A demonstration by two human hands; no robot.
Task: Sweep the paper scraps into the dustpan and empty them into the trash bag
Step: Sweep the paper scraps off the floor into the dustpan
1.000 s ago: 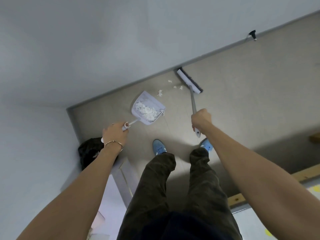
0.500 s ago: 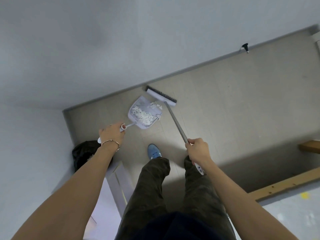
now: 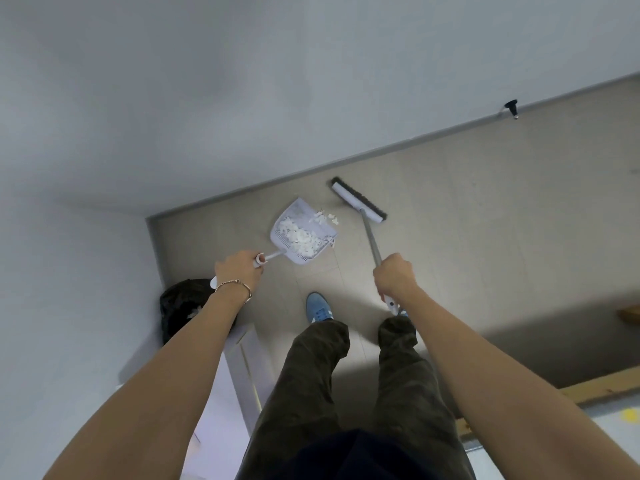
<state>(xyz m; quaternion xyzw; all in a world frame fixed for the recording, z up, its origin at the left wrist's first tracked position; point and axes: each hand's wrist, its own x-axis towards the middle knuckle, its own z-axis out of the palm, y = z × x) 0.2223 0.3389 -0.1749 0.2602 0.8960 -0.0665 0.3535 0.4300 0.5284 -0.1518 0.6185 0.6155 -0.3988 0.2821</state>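
Note:
A pale lilac dustpan (image 3: pixel 294 216) rests on the floor near the baseboard, holding a heap of white paper scraps (image 3: pixel 301 237). My left hand (image 3: pixel 239 271) grips its white handle. A few loose scraps (image 3: pixel 327 218) lie at the pan's open right edge. To the right, the broom head (image 3: pixel 358 200), white with dark bristles, sits on the floor a short gap from those scraps. My right hand (image 3: pixel 394 278) is closed around the broom's grey shaft. A black trash bag (image 3: pixel 183 303) stands in the corner at the left, partly hidden behind my left forearm.
White walls meet in a corner at the left, with a grey baseboard (image 3: pixel 415 140) along the floor. A black door stopper (image 3: pixel 512 107) sticks out at the far right. A white panel (image 3: pixel 242 362) leans beside the bag. Wooden boards (image 3: pixel 595 389) lie at the right. My blue shoes (image 3: pixel 318 310) stand below the pan.
The broom head swept left up against the dustpan's mouth, pushing scraps in, then drew back to the right. The dustpan stayed in place in my left hand.

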